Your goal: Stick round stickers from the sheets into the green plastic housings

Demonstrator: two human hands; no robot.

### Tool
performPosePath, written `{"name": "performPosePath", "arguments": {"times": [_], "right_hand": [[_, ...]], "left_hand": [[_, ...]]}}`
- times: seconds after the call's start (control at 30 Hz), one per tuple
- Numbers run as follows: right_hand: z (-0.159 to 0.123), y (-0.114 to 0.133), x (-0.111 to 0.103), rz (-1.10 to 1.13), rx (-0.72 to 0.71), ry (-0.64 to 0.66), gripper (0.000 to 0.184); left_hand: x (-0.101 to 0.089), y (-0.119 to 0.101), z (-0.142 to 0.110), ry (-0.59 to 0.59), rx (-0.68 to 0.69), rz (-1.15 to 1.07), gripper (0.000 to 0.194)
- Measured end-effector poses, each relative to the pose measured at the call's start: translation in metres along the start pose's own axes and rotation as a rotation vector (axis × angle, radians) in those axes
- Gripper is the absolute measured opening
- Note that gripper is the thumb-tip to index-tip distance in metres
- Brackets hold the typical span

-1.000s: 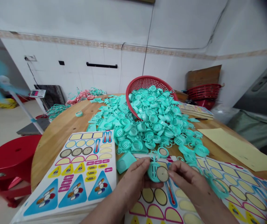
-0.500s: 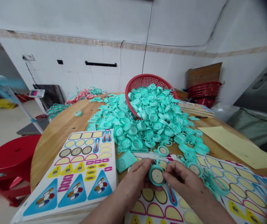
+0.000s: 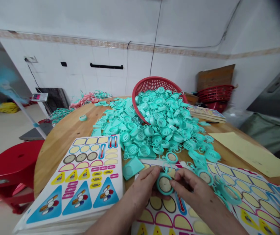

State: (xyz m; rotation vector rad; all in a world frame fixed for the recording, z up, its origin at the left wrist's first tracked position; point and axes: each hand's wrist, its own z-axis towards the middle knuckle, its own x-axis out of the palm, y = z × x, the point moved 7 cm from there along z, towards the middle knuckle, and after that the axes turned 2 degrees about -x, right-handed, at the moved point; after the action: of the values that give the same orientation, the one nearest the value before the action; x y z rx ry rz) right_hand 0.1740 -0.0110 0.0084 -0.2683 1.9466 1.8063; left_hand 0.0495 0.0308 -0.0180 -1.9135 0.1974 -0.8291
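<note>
My left hand [image 3: 147, 182] grips a teal plastic toy pocket watch [image 3: 165, 183] by its left edge, with fingers beneath it. A round beige dial sticker with a dark rim lies inside its ring. At the watch's right edge, the thumb and bent fingers of my right hand [image 3: 191, 185] are closed against it. Below both hands lies a sticker sheet [image 3: 164, 219] with some circles peeled out. Just beyond, another toy watch [image 3: 171, 157] carries a dial, and more with dials [image 3: 205, 177] lie to the right. A stack of sticker sheets [image 3: 81, 176] is at the left.
A tipped red basket [image 3: 140, 91] spills a heap of teal watch cases [image 3: 154, 130] across the round wooden table [image 3: 64, 137]. Yellow paper [image 3: 247, 153] and another sheet stack [image 3: 206, 114] lie right. A red stool [image 3: 12, 160] and a fan [image 3: 5, 86] stand left.
The view has shifted very slightly. Both hands keep the same hold on the toy pocket watch, with no other visible change in the things on the table.
</note>
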Motion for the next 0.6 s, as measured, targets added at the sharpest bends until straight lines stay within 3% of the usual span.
{"name": "performPosePath", "arguments": {"times": [0.37,0.6], "right_hand": [[-0.0003,-0.0028,0.002,-0.056,0.007,0.059,0.019],[-0.0012,-0.0022,0.0021,-0.042,-0.001,0.031,0.019]], "left_hand": [[-0.0008,-0.0041,-0.0026,-0.013,0.013,0.082,0.045],[-0.0015,-0.0059,-0.0037,-0.048,0.008,0.111,0.043]]}}
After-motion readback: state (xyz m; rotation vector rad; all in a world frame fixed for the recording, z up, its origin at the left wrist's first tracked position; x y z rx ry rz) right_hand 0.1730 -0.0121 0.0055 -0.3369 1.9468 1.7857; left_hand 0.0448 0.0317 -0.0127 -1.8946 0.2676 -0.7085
